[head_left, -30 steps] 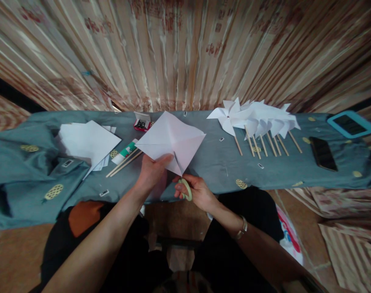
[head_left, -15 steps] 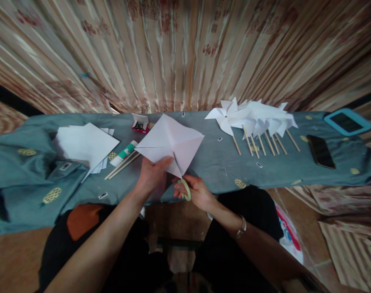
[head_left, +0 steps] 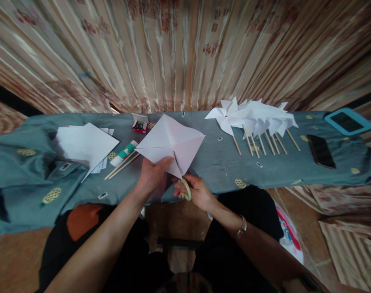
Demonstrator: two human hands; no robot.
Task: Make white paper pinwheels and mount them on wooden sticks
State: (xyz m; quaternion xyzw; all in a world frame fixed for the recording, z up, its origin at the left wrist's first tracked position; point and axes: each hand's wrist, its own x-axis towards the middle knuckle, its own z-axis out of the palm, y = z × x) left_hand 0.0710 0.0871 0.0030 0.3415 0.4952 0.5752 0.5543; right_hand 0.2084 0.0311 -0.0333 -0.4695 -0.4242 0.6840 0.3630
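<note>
A creased white square of paper [head_left: 185, 142] is pinched along its lower left side by my left hand [head_left: 153, 173], thumb on top. A slit runs inward from the paper's left corner. My right hand [head_left: 197, 191] is closed round the pale green handles of a pair of scissors [head_left: 187, 190]. The dark blades lie at the paper's near corner, along a line towards its middle; part of them is hidden by the sheet. Just left of the paper are a green and white glue stick [head_left: 124, 152] and two wooden sticks [head_left: 121, 166].
White paper sheets [head_left: 84, 142] lie stacked at left. A small red box [head_left: 139, 123] with dark bits stands behind the glue stick. Several paper pinwheels [head_left: 252, 116] on sticks lie right, then a black phone [head_left: 321, 151] and a blue-framed device [head_left: 347, 121]. A patterned curtain [head_left: 185, 53] hangs behind.
</note>
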